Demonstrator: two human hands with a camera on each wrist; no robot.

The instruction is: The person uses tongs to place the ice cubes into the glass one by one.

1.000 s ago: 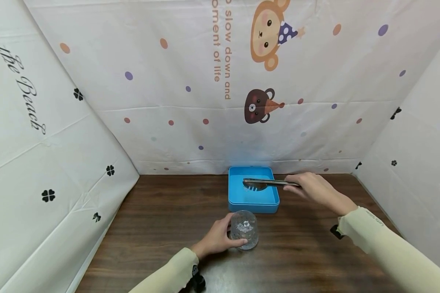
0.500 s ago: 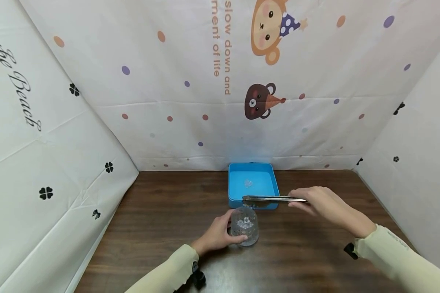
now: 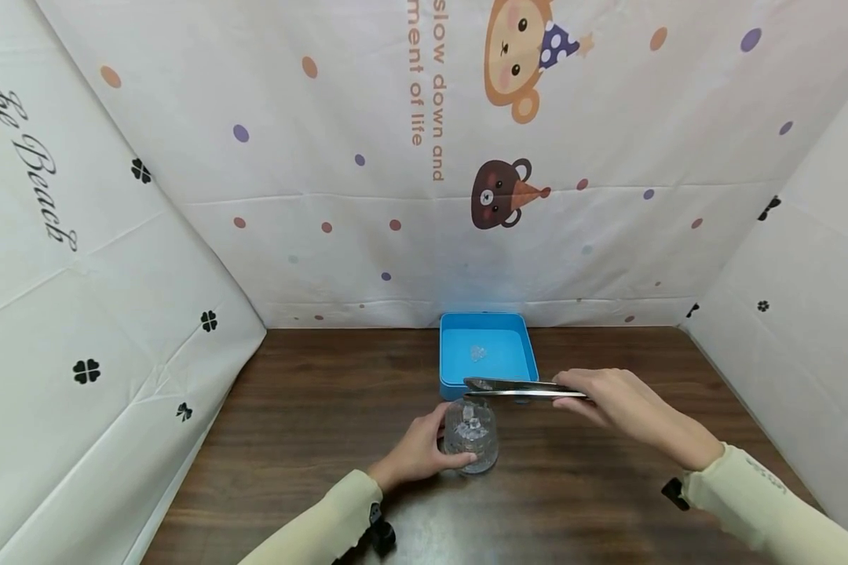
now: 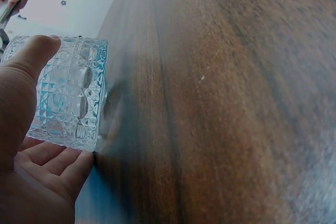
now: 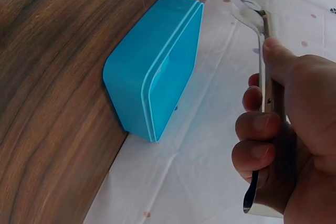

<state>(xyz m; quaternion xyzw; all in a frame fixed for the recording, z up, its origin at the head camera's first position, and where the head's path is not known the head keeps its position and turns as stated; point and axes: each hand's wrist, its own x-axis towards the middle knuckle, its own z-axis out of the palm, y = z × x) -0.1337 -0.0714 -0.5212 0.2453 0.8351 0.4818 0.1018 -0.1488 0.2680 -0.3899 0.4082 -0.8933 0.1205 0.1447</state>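
My left hand [image 3: 417,453] holds a clear patterned glass [image 3: 482,449] upright on the table, its thumb and fingers around the sides. Pieces of clear ice [image 3: 472,429] show inside the glass. The left wrist view has the thumb across the cut-glass wall [image 4: 65,95]. Metal serving tongs [image 3: 530,390] are gripped in my right hand [image 3: 618,404], their tips over the glass's mouth and slightly parted. In the right wrist view the fingers curl around the tongs' arms [image 5: 261,61]. Whether the tips touch any ice cannot be told.
Just behind the glass stands a shallow blue box [image 3: 451,345] with a small clump of clear pieces [image 3: 477,353] in it. The brown wooden table [image 3: 339,392] meets a printed white cloth wall [image 3: 367,259] at the back.
My right hand has brought the tongs from above the blue box toward me, over the glass. Their tips have parted slightly since half a second ago. The left hand keeps its hold.
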